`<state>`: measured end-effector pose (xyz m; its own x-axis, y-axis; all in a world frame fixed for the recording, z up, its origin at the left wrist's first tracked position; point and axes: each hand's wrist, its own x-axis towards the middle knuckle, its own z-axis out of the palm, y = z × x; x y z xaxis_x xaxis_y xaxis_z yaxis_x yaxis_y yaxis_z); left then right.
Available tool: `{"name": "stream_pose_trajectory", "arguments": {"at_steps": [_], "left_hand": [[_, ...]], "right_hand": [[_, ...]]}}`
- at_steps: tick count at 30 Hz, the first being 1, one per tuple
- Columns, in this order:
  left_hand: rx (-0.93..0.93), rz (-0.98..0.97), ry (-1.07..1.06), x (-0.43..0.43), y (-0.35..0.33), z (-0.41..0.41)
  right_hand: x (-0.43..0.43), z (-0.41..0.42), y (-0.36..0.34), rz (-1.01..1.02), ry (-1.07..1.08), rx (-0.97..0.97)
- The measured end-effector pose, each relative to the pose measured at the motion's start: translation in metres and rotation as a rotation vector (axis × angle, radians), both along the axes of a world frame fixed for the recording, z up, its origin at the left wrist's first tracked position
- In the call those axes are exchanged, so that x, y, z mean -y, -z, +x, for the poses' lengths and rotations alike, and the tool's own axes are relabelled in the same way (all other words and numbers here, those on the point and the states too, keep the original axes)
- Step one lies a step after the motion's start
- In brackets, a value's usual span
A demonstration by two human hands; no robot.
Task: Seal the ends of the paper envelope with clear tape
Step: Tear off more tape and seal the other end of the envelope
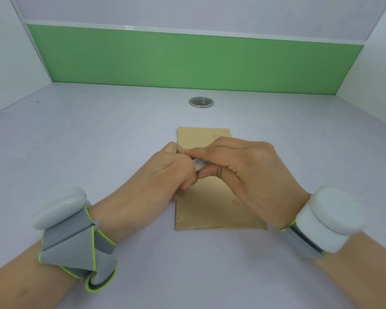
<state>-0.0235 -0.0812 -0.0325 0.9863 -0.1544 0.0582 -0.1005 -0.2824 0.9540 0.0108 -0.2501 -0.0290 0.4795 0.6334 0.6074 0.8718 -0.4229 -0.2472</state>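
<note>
Grey wrist bands (76, 248) sit nearest. Above the envelope (212, 210) (flat on the counter (98, 141), nearer than the metal grommet (201, 101)), left hand (165, 170) and right hand (243, 166) curl their fingers (201, 150) round a tape roll (200, 163).

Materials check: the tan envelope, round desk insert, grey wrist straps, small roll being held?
Flat tan envelope: matte kraft-type paper, creased near edge. Round desk insert: probably metal, silvery sheen. Grey wrist straps: woven fabric, ribbed weave, lime piping. Small pale roll: glossy, likely plastic tape; mostly hidden.
</note>
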Motion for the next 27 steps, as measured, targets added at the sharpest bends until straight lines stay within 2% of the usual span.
{"name": "stream_pose_trajectory", "arguments": {"at_steps": [6,9,13,18,22,27], "left_hand": [[-0.049,0.002,-0.012,-0.002,0.004,0.007],[0.012,0.004,0.034,-0.003,0.001,0.004],[0.108,-0.022,0.122,0.002,-0.004,-0.006],[0.224,0.108,-0.025,0.005,-0.004,-0.005],[0.304,0.249,-0.116,0.003,-0.007,-0.004],[0.335,0.277,-0.170,0.004,-0.007,-0.006]], "right_hand": [[0.001,0.000,0.001,0.014,-0.028,-0.062],[0.001,0.001,-0.002,0.040,-0.007,-0.042],[0.004,0.002,-0.005,0.176,0.096,-0.067],[0.000,-0.007,-0.007,0.352,0.209,-0.250],[-0.006,-0.014,-0.008,0.369,0.179,-0.231],[-0.008,-0.014,-0.008,0.340,0.236,-0.130]]}}
